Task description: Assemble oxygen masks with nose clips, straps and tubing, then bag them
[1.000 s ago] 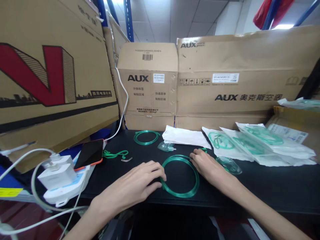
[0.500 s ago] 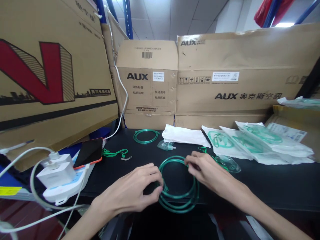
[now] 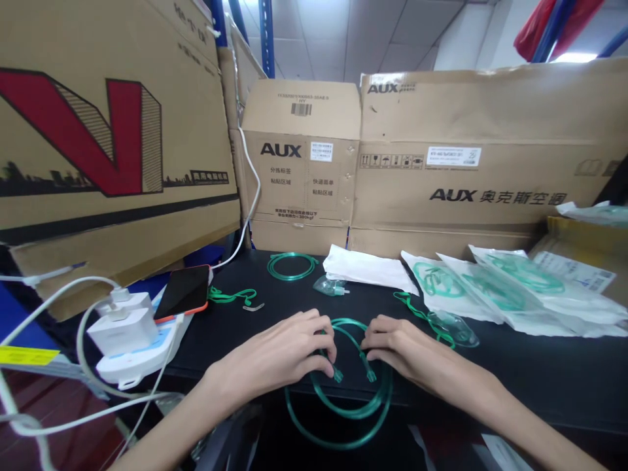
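A loosely coiled green clear tube (image 3: pixel 356 414) lies at the front edge of the black table, its lower loops hanging over the edge. My left hand (image 3: pixel 307 343) is closed on the coil's left side, near a tube end connector (image 3: pixel 337 374). On the right side, my right hand (image 3: pixel 385 340) pinches the tube; a second end connector (image 3: pixel 371 375) sticks out between the hands. To the right of that hand lies a clear mask (image 3: pixel 456 328) with a green strap. Behind the hands are a small clear reservoir piece (image 3: pixel 330 286) and another green tube coil (image 3: pixel 293 266).
Folded white paper (image 3: pixel 370 268) lies at the back. Several packaged tube sets (image 3: pixel 510 288) are piled at the right. On the left are a phone (image 3: pixel 183 292), a green strap (image 3: pixel 230 294), a small metal strip (image 3: pixel 254 307) and a power strip (image 3: pixel 132 360) with white cables. Cardboard boxes (image 3: pixel 299 190) stand behind.
The neat coil has loosened, and its loops have spread downward over the table edge. My right hand has moved from the coil's upper right onto the tube. Both end connectors now show.
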Motion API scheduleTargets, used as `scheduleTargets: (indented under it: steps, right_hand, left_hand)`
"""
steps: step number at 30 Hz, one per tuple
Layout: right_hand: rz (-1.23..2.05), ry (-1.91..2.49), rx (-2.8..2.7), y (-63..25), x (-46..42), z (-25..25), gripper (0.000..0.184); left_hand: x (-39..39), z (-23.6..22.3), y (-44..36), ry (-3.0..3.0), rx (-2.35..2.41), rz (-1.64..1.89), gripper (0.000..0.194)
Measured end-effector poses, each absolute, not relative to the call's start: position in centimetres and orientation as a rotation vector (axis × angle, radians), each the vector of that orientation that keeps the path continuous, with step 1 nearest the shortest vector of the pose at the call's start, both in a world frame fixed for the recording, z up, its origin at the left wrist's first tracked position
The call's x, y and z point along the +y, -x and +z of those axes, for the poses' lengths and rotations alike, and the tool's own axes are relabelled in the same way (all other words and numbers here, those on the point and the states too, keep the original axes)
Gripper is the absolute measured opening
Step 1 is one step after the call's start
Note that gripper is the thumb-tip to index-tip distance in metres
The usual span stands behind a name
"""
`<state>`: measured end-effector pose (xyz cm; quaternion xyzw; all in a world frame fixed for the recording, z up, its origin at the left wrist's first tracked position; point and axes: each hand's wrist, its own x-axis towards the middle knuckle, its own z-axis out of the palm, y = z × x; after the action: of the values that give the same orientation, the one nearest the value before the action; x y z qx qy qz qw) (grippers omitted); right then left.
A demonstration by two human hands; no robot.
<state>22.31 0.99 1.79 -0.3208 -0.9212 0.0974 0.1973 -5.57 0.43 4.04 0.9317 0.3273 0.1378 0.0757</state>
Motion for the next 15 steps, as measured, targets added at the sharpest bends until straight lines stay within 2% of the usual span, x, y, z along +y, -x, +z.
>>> scheduleTargets:
  steps: [7,12,15]
  right_hand:
    - [-0.053,0.707,-2.774,-21.1,0.4,3.4,0.041]
    - [-0.124,0.745,-2.839,-20.4,1.1,3.3,0.019]
    - [-0.154,0.836,-2.784,-20.3,1.4,2.9,0.015]
  left_hand:
    - [0.1,4.2,5.4,-2.747,0.947,0.393,0.009]
    - [0.1,3.9,5.7,-2.757,0.970,0.452,0.004]
    - [-0.2,4.0,6.2,-2.760,1.012,0.503,0.007]
